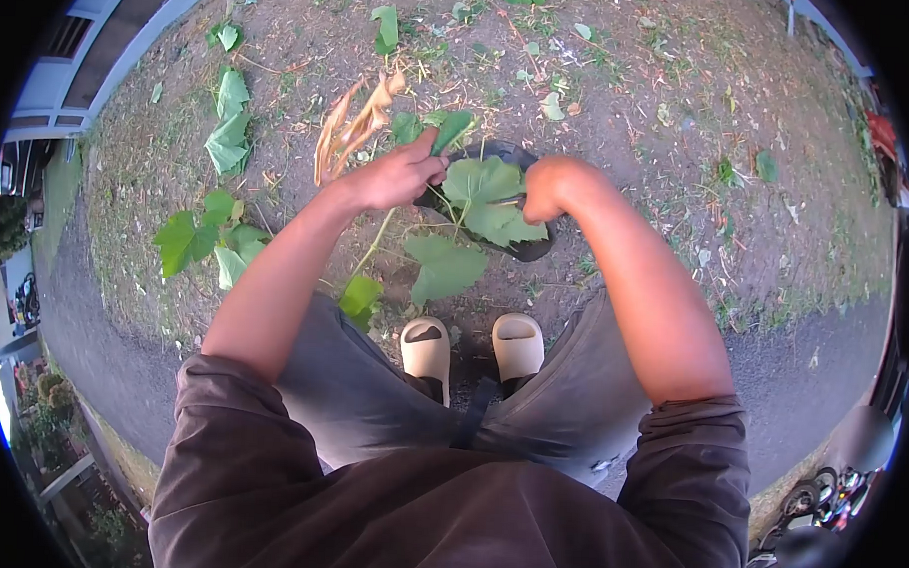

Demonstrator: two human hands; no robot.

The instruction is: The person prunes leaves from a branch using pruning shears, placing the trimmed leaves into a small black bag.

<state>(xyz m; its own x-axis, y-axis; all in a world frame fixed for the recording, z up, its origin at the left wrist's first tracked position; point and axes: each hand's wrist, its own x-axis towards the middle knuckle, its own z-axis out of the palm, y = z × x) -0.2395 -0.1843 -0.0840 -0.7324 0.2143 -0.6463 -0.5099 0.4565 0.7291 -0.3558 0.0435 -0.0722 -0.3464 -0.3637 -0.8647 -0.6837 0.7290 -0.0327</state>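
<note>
**Spotter:** Where are your hands right now?

**Me:** Both are low over the black pot (532, 249), which sits on the bare ground (640, 120) just ahead of my sandals (427, 348). I'm crouched with my arms out in front, so everything is within reach.

**Spotter:** What's the left hand doing?

**Me:** The fingers of my left hand (390, 178) are closed on a folded leaf (450, 131), pulling it up and away from the plant. I'd say that holds the growth apart so the middle is open to view.

**Spotter:** And the right?

**Me:** My right hand (550, 187) is a tight fist at the pot's far edge, wrapped round a slim tool (514, 200) that points into the broad leaves (483, 190). I can't make out what kind of tool it is.

**Spotter:** Anything else close by?

**Me:** A long stem (376, 243) trails out of the pot toward my left knee. There's a dry brown leaf (355, 130) just beyond my left hand, and loose green leaves (228, 126) lie well off to my left.
</note>
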